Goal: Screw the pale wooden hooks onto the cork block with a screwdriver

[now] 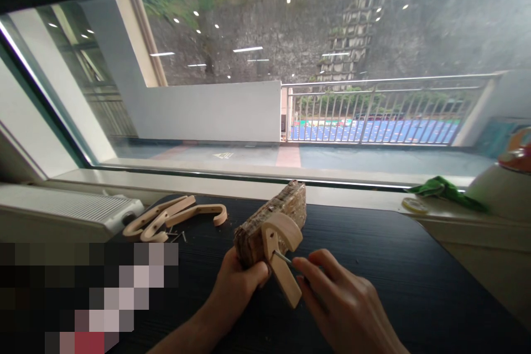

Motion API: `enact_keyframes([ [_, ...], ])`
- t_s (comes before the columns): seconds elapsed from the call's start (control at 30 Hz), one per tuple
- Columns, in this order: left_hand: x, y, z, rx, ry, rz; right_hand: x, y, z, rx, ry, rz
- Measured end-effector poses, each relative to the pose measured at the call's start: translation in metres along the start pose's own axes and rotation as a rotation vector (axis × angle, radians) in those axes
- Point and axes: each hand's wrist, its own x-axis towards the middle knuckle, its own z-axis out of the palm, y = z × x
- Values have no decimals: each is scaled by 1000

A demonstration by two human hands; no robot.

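Observation:
A rough wooden block [286, 204] stands tilted on the black table [373, 254]. A pale wooden hook piece [282, 257] lies against its near face. My left hand [240, 287] is wrapped round the block's near end and steadies the hook piece. My right hand [340, 298] pinches a thin metal tool shaft [284, 258], whose tip meets the hook piece near its middle. The tool's handle is hidden inside my fingers.
Several more wooden hook pieces [174, 215] lie at the table's back left with a few small screws [176, 237] beside them. A white radiator [62, 210] sits at left. On the right ledge lie a green cloth [446, 188] and a tape roll [415, 204]. A large window is behind.

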Motion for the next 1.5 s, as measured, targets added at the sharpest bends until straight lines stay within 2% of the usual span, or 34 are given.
enact_keyframes([
  [0.1, -2, 0, 1, -15, -22, -14, 0, 1, -2, -114, 6, -148],
  [0.2, -4, 2, 3, -45, -29, -40, 0, 1, 0, -56, -13, -121],
  [0.27, -5, 3, 4, -116, -16, -100, 1, 1, 1, 130, -92, 40],
  [0.37, -6, 6, 5, -339, -12, -298, 5, 7, -1, 466, -158, 392],
  [0.43, -5, 8, 3, -501, -104, -433, 10, 14, -6, 573, -74, 547],
  [0.5, -3, 8, 1, -613, -232, -509, 13, 21, -10, 611, 9, 618],
  [0.57, -1, 6, -1, -676, -278, -543, 12, 23, -9, 640, 42, 626],
  [0.63, 1, 3, 0, -720, -259, -543, 8, 19, -3, 662, 31, 609],
  [0.77, -2, -2, 5, -736, -212, -481, -4, 6, 15, 732, -21, 615],
  [0.83, -7, -2, 8, -723, -261, -433, -7, 3, 17, 740, 22, 627],
  [0.93, -11, -2, 8, -736, -356, -384, -4, 7, 10, 694, 62, 632],
  [1.0, -9, -2, 4, -734, -353, -390, -1, 10, 4, 678, 57, 632],
  [1.17, -1, 0, -6, -624, -421, -513, 6, 10, -4, 705, 75, 657],
  [1.33, -2, 1, -7, -653, -442, -474, 8, 6, -3, 777, 102, 704],
  [1.5, -1, -3, -5, -708, -430, -459, 6, 11, -1, 797, 21, 693],
])
